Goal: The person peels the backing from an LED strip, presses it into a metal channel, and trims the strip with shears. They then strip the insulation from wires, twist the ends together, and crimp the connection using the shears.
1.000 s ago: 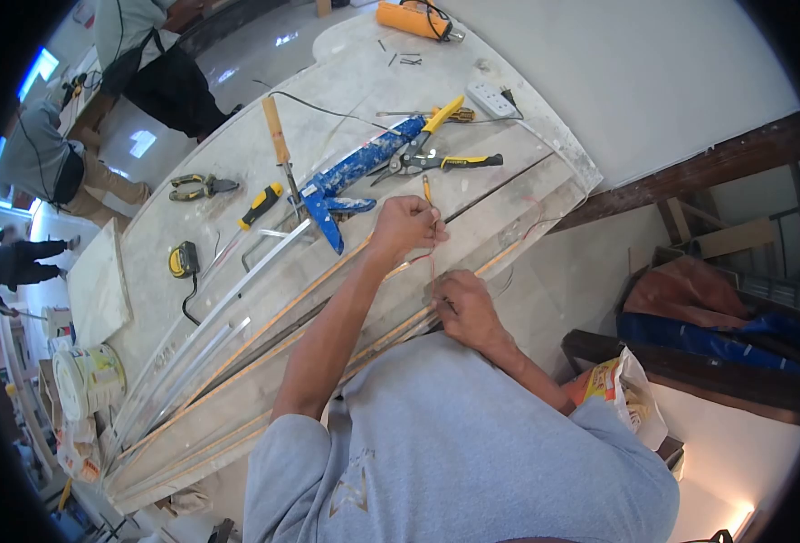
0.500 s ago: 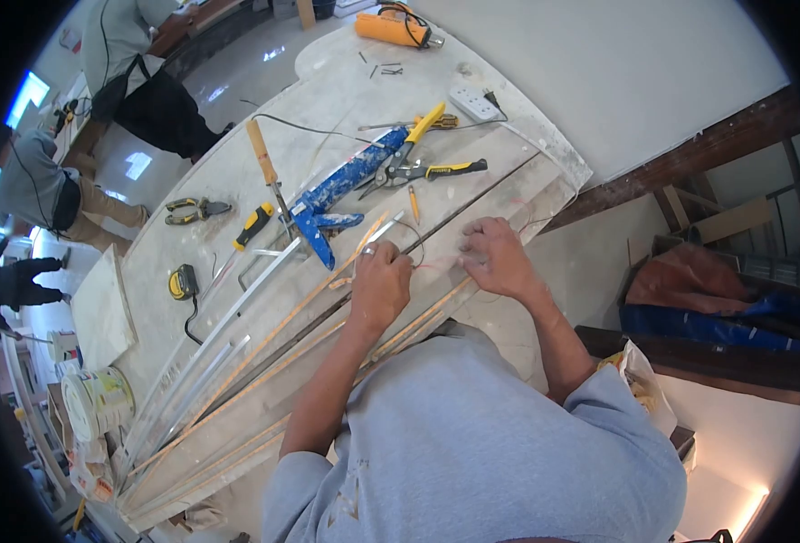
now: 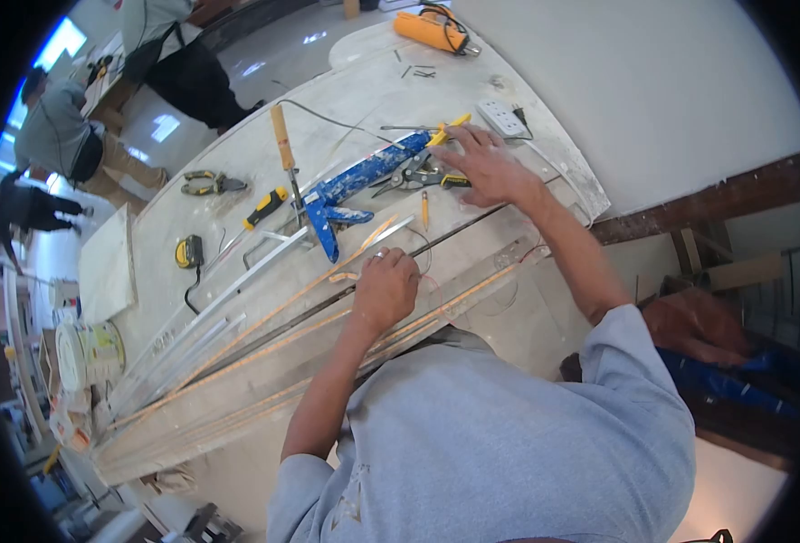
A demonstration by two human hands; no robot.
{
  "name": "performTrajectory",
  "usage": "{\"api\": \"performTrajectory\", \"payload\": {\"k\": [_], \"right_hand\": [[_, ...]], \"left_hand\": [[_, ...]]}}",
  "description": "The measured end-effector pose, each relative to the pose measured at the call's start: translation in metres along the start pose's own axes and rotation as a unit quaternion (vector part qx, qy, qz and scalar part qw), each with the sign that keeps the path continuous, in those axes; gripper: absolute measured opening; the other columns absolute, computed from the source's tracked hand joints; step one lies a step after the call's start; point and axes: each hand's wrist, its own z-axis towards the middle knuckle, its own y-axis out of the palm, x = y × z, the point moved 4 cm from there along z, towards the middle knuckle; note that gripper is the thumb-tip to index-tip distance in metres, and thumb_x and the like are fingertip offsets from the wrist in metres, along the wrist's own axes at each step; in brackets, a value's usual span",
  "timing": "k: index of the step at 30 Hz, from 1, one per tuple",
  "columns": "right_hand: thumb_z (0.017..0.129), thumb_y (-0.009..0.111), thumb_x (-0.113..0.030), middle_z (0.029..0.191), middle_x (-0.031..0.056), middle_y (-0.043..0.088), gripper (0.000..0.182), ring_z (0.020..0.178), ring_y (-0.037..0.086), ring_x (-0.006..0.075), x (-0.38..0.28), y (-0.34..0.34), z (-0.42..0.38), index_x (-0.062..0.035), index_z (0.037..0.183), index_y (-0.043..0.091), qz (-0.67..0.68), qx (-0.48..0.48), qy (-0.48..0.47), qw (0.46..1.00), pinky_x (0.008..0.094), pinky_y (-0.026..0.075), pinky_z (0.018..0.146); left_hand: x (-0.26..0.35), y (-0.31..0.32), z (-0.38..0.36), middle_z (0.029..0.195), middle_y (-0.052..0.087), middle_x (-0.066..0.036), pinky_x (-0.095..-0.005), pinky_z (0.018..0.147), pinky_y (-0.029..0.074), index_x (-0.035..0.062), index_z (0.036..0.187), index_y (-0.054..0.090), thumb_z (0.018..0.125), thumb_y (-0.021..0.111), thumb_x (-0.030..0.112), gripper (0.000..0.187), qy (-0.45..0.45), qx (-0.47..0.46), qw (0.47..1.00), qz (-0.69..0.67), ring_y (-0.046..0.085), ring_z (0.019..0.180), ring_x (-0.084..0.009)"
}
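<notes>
My left hand (image 3: 388, 288) rests low over the table (image 3: 314, 118) with its fingers curled, beside a long dark strip (image 3: 459, 231). Whatever it pinches is hidden under the fingers; thin red and dark wires show just to its right. Farther out, my right hand (image 3: 486, 166) spreads its fingers above a pair of snips (image 3: 407, 178), partly covering their yellow handles. A blue, paint-spattered caulking gun (image 3: 377, 165) lies left of that hand. Below it is a short pencil (image 3: 424, 210). Narrow orange-yellow strips (image 3: 278, 303) run lengthwise past my left hand.
Pliers (image 3: 210, 184), a screwdriver (image 3: 265, 208), a wooden-handled tool (image 3: 281, 136) and a tape measure (image 3: 188, 252) lie on the left. An orange heat gun (image 3: 427, 33) and a white power strip (image 3: 502, 119) sit at the far end. A bucket (image 3: 90, 355) stands left; other people are beyond.
My right hand has left the strips near my body and moved forward over the snips, its fingers spreading. My left hand stays by the dark strip. The view has shifted slightly.
</notes>
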Motion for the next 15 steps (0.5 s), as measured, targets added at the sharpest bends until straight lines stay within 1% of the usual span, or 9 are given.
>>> {"api": "performTrajectory", "payload": {"k": [1, 2, 3, 4, 5, 7, 8, 10, 15], "right_hand": [[0.075, 0.090, -0.032, 0.165, 0.0171, 0.034, 0.100, 0.152, 0.032, 0.0441, -0.002, -0.011, 0.010, -0.0227, 0.161, 0.042, 0.001, -0.001, -0.013, 1.000, 0.0622, 0.034, 0.120], [0.072, 0.091, -0.032, 0.169, 0.0167, 0.029, 0.108, 0.155, 0.028, 0.0437, -0.001, -0.018, 0.018, -0.0259, 0.164, 0.036, -0.022, -0.078, -0.013, 0.997, 0.0624, 0.027, 0.124], [0.070, 0.092, -0.032, 0.172, 0.0163, 0.023, 0.116, 0.158, 0.023, 0.0433, -0.001, -0.020, 0.026, -0.0291, 0.168, 0.030, -0.048, -0.154, -0.014, 0.987, 0.0627, 0.020, 0.128], [0.067, 0.093, -0.033, 0.172, 0.0186, 0.024, 0.119, 0.158, 0.023, 0.0438, -0.001, -0.019, 0.034, -0.0302, 0.168, 0.030, -0.048, -0.175, -0.034, 0.983, 0.0626, 0.019, 0.129], [0.067, 0.093, -0.033, 0.172, 0.0186, 0.024, 0.119, 0.158, 0.023, 0.0438, -0.001, -0.018, 0.039, -0.0302, 0.168, 0.030, -0.050, -0.175, -0.046, 0.982, 0.0626, 0.019, 0.129], [0.062, 0.094, -0.033, 0.168, 0.0218, 0.029, 0.122, 0.155, 0.030, 0.0439, -0.004, -0.021, 0.048, -0.0287, 0.167, 0.032, -0.070, -0.219, -0.066, 0.971, 0.0605, 0.024, 0.126], [0.062, 0.094, -0.033, 0.168, 0.0218, 0.029, 0.122, 0.155, 0.030, 0.0439, -0.005, -0.024, 0.051, -0.0287, 0.167, 0.032, -0.073, -0.218, -0.077, 0.970, 0.0605, 0.024, 0.126], [0.060, 0.091, -0.030, 0.157, 0.0233, 0.041, 0.117, 0.144, 0.043, 0.0427, -0.005, -0.027, 0.054, -0.0259, 0.165, 0.038, -0.046, -0.229, -0.079, 0.969, 0.0562, 0.035, 0.118], [0.065, 0.080, -0.020, 0.130, 0.0217, 0.057, 0.099, 0.126, 0.053, 0.0394, -0.003, -0.032, 0.052, -0.0172, 0.158, 0.048, -0.072, -0.178, -0.107, 0.976, 0.0491, 0.040, 0.107]], "left_hand": [[-0.005, -0.003, 0.003, 0.091, 0.068, -0.013, -0.0473, 0.086, 0.051, 0.0050, 0.095, 0.070, 0.088, 0.071, 0.010, 0.008, -0.004, -0.023, 0.999, -0.046, 0.066, 0.093, -0.0346], [-0.009, -0.008, 0.004, 0.091, 0.068, -0.013, -0.0473, 0.086, 0.051, 0.0050, 0.095, 0.070, 0.088, 0.071, 0.010, 0.008, -0.016, -0.017, 0.999, -0.045, 0.066, 0.093, -0.0346], [-0.010, -0.016, 0.007, 0.088, 0.070, -0.013, -0.0449, 0.082, 0.052, 0.0035, 0.097, 0.071, 0.089, 0.069, 0.007, 0.009, -0.066, -0.075, 0.990, -0.103, 0.069, 0.088, -0.0318], [-0.010, -0.022, 0.010, 0.085, 0.072, -0.013, -0.0426, 0.077, 0.054, 0.0021, 0.099, 0.071, 0.090, 0.067, 0.005, 0.011, -0.115, -0.130, 0.971, -0.163, 0.072, 0.084, -0.0290], [-0.010, -0.030, 0.015, 0.085, 0.072, -0.013, -0.0426, 0.077, 0.054, 0.0021, 0.099, 0.071, 0.090, 0.067, 0.005, 0.011, -0.125, -0.122, 0.971, -0.164, 0.072, 0.084, -0.0290], [-0.014, -0.035, 0.022, 0.086, 0.074, -0.013, -0.0364, 0.072, 0.056, -0.0007, 0.113, 0.070, 0.091, 0.059, -0.003, 0.024, -0.202, -0.189, 0.925, -0.260, 0.073, 0.081, -0.0204], [-0.020, -0.034, 0.023, 0.086, 0.074, -0.013, -0.0364, 0.072, 0.056, -0.0007, 0.113, 0.070, 0.091, 0.059, -0.003, 0.024, -0.209, -0.181, 0.925, -0.262, 0.073, 0.081, -0.0204], [-0.028, -0.031, 0.023, 0.087, 0.074, -0.012, -0.0328, 0.072, 0.057, -0.0007, 0.130, 0.065, 0.090, 0.052, -0.009, 0.043, -0.232, -0.183, 0.874, -0.386, 0.071, 0.080, -0.0155], [-0.033, -0.036, 0.024, 0.089, 0.074, -0.014, -0.0324, 0.074, 0.058, -0.0010, 0.139, 0.060, 0.089, 0.049, -0.012, 0.053, -0.232, -0.166, 0.841, -0.460, 0.071, 0.080, -0.0177]]}}
